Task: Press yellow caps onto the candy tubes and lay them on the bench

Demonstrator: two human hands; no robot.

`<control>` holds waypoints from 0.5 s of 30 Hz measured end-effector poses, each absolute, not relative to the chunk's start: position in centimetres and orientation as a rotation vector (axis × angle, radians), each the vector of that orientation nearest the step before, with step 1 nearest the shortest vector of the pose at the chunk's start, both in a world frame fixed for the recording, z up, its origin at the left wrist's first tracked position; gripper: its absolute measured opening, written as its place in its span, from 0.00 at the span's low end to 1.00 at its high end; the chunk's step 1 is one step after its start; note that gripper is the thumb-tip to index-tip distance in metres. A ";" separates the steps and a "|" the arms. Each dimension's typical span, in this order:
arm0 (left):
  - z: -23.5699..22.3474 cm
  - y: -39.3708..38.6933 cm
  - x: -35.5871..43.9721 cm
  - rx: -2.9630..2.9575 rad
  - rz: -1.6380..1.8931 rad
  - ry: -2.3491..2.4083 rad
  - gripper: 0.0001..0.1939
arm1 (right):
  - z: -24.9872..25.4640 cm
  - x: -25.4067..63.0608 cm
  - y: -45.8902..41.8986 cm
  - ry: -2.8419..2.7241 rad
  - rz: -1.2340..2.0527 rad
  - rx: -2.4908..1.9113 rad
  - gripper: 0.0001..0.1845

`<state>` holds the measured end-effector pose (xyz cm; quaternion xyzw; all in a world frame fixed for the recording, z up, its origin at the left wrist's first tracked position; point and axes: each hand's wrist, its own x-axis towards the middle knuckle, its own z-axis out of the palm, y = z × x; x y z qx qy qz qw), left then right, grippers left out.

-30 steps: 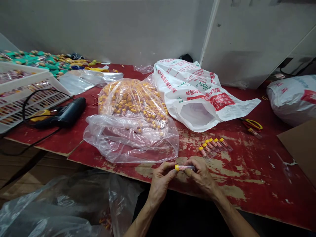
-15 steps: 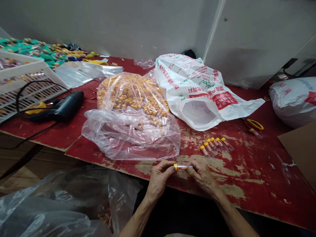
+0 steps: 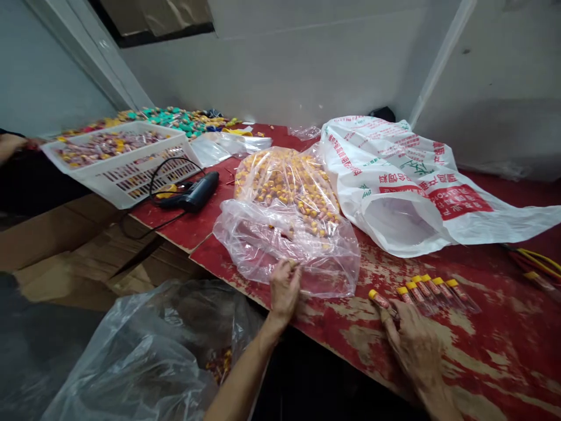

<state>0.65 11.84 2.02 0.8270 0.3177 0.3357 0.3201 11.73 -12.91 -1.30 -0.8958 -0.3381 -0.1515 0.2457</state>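
Observation:
My right hand (image 3: 412, 342) rests on the red table (image 3: 491, 351) and pinches a small clear tube with a yellow cap (image 3: 380, 299), laying it at the left end of a row of several like tubes (image 3: 433, 288). My left hand (image 3: 284, 287) is at the open mouth of a clear plastic bag (image 3: 284, 234) full of yellow-capped tubes, its fingers curled on the bag's edge.
A white printed sack (image 3: 394, 181) lies open behind the row. A black heat gun (image 3: 197, 193) with cord and a white crate (image 3: 118, 158) of tubes sit at the left. A crumpled clear bag (image 3: 144, 356) hangs below the table edge. Scissors (image 3: 539, 266) lie at far right.
Both hands held one tube together before. Now they have parted: the right hand carried the tube right to the row, the left went to the clear bag. The view swung left.

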 end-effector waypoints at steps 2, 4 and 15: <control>2.1 15.2 1.4 2.269 0.896 0.915 0.11 | -1.9 11.7 -12.6 -0.925 -0.542 -2.566 0.13; 2.0 17.9 2.6 2.342 0.848 0.913 0.13 | -2.2 11.5 -12.3 -0.919 -0.613 -2.659 0.11; 0.8 23.3 7.4 2.695 0.489 0.646 0.13 | 0.8 16.4 -11.4 -0.928 -0.553 -2.713 0.11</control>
